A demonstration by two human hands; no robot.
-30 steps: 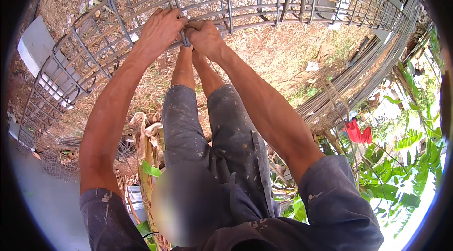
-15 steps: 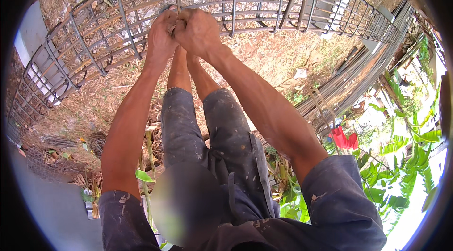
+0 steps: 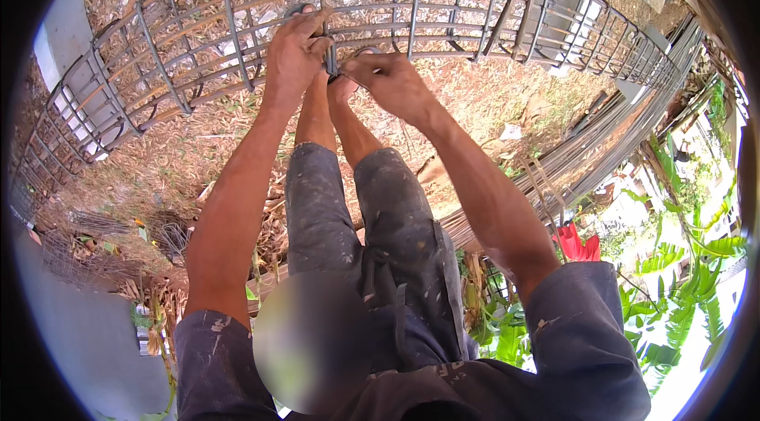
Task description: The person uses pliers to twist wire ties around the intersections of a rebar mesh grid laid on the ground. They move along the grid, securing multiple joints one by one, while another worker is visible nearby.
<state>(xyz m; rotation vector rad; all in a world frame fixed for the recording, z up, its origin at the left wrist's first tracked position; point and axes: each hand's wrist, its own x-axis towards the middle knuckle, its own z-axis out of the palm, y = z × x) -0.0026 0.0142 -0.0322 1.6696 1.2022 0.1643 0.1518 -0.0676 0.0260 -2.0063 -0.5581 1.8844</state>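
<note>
Since half a second ago both hands have slid right along the cage [image 3: 475, 9] and now work at another crossing; the camera has tipped too.

Head view: left hand [image 3: 294, 53] is wrapped over a long bar, fingers closed around it right where an upright stirrup crosses. Right hand [image 3: 388, 81] is pinched shut just beside it, fingertips at the same joint. Whether it holds tie wire or a tool, I can't tell; too small. Hands nearly touch.

Cage lies on its side on the dirt, spanning the top edge from the left rim to the right. Stirrups look set all along it.

Progress, my read: frame is assembled, tying is mid-run at the middle of the near side. Which joints are already tied isn't readable. Loose bars [image 3: 602, 148] lie near the cage's right end, a wire coil [image 3: 170, 235] by the person's left leg.
</note>
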